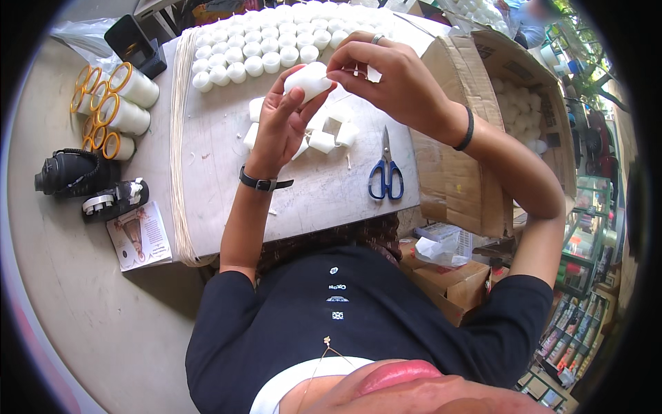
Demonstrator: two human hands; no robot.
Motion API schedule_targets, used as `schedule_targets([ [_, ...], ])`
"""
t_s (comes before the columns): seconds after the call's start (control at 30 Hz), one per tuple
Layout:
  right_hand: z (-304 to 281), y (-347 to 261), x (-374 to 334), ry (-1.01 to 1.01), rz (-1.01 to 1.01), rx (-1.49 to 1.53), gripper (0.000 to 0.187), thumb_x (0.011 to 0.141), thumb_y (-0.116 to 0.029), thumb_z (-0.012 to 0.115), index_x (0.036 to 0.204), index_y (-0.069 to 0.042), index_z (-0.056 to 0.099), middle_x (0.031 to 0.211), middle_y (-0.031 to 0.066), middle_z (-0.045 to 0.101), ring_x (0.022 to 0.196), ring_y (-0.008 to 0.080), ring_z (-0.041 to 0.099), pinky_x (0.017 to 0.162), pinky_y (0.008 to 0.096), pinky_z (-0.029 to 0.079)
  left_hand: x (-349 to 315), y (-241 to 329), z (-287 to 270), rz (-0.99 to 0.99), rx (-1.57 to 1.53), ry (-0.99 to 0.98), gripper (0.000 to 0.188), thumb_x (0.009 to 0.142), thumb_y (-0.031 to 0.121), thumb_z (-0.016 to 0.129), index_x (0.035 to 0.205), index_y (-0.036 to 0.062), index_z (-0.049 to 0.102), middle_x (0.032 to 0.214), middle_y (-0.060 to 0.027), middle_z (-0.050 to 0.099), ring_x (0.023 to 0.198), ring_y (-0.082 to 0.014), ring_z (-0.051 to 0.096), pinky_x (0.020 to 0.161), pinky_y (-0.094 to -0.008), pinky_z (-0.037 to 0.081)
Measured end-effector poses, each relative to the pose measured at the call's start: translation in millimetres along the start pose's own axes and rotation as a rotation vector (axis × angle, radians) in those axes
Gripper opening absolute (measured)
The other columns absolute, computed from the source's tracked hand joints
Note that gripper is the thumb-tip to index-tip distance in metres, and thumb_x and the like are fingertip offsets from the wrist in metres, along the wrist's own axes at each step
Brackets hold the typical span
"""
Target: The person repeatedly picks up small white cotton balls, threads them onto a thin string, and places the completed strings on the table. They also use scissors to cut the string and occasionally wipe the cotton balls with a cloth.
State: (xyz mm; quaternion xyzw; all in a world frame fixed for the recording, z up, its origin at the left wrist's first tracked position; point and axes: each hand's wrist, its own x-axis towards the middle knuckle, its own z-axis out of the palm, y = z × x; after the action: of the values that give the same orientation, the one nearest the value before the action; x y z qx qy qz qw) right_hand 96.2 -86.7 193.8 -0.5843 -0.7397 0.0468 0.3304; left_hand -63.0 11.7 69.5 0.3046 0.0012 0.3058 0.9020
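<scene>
My left hand [277, 119] is closed around a short white candle [307, 81], held tilted above the table. The fingertips of my right hand [393, 77] are pinched together at the candle's right end; what lies between them is too small to make out. Under my hands, several loose white candles [323, 141] lie on their sides on the pale tabletop [221, 186]. Blue-handled scissors [386, 181] rest to the right of them, blades pointing away from me.
Upright white candles [271, 62] stand in rows at the back. A long bundle of cream cord [181, 152] runs along the table's left side. Further left are orange-rimmed glass jars [131, 114] and a black bottle [69, 171]. On the right, an open cardboard box [455, 138] holds white candles.
</scene>
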Motion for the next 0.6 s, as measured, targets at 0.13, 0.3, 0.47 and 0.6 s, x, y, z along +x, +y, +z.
schedule_targets([
  [0.13, 3.9, -1.1, -1.0, -0.003, -0.012, 0.007, 0.013, 0.090, -0.010, 0.069, 0.094, 0.002, 0.066, 0.086, 0.0131, 0.066, 0.074, 0.0273, 0.066, 0.067, 0.0347, 0.053, -1.0, -3.4, -3.9, 0.000, 0.013, 0.007, 0.050, 0.096, 0.017, 0.066, 0.137, -0.0019, 0.044, 0.128, -0.0196, 0.059, 0.121, -0.0277, 0.060, 0.111, -0.0395, 0.047],
  [0.3, 1.1, -3.6, -4.8, -0.037, 0.046, -0.013, 0.011, 0.089, -0.008, 0.068, 0.091, 0.001, 0.064, 0.086, 0.0136, 0.065, 0.075, 0.0289, 0.066, 0.067, 0.0362, 0.052, 2.9, -7.8, -3.3, -0.016, 0.026, -0.024, 0.048, 0.095, 0.015, 0.067, 0.136, -0.0001, 0.046, 0.127, -0.0186, 0.060, 0.119, -0.0251, 0.061, 0.110, -0.0397, 0.048],
  [0.47, 5.8, 0.3, -3.1, -0.026, 0.017, -0.062, 0.012, 0.090, -0.013, 0.068, 0.091, -0.001, 0.065, 0.088, 0.0133, 0.065, 0.080, 0.0308, 0.065, 0.073, 0.0391, 0.052, -0.6, -7.1, -5.4, -0.006, 0.041, 0.049, 0.052, 0.093, 0.016, 0.070, 0.136, -0.0001, 0.045, 0.129, -0.0175, 0.058, 0.120, -0.0256, 0.059, 0.110, -0.0405, 0.047],
  [0.6, 4.0, 4.4, -4.3, -0.012, 0.047, 0.004, 0.012, 0.090, -0.011, 0.069, 0.093, 0.000, 0.066, 0.092, 0.0122, 0.065, 0.080, 0.0289, 0.066, 0.072, 0.0371, 0.053, 3.2, -8.0, -5.4, -0.014, -0.004, 0.062, 0.049, 0.094, 0.014, 0.068, 0.134, -0.0012, 0.046, 0.129, -0.0180, 0.058, 0.122, -0.0261, 0.059, 0.112, -0.0386, 0.046],
])
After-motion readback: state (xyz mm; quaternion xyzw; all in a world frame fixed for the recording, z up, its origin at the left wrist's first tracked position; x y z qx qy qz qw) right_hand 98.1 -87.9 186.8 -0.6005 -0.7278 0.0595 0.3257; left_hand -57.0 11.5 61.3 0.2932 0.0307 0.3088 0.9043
